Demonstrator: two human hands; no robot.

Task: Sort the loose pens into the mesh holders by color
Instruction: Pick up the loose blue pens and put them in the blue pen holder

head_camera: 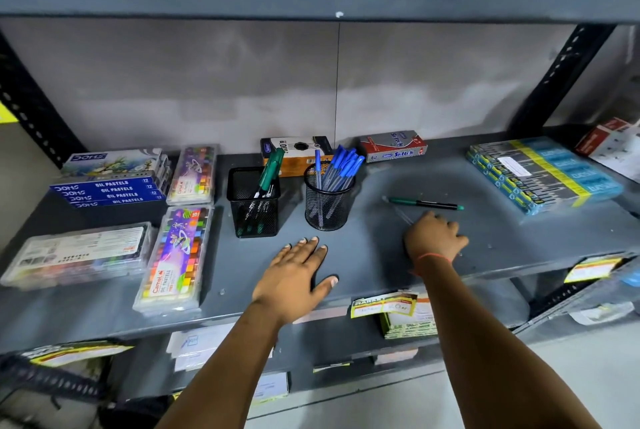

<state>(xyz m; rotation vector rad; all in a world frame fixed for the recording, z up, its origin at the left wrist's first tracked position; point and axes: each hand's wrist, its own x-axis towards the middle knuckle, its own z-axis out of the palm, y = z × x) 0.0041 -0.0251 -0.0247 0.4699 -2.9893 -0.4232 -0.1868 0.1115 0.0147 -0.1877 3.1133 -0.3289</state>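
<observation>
The shelf [363, 266] under my hands is painted grey metal, matt and smooth, with a few small specks. Both holders, the square one [254, 201] and the round one [328, 201], are black wire mesh with a dull finish. The blue pens [341, 165] have clear plastic barrels and glossy caps. The loose green pen [424, 203] looks like smooth plastic. The pastel boxes [173, 255] sit in shiny clear plastic; the Doms packs [110, 191] are printed card. The upright [561, 78] is punched black metal.
</observation>
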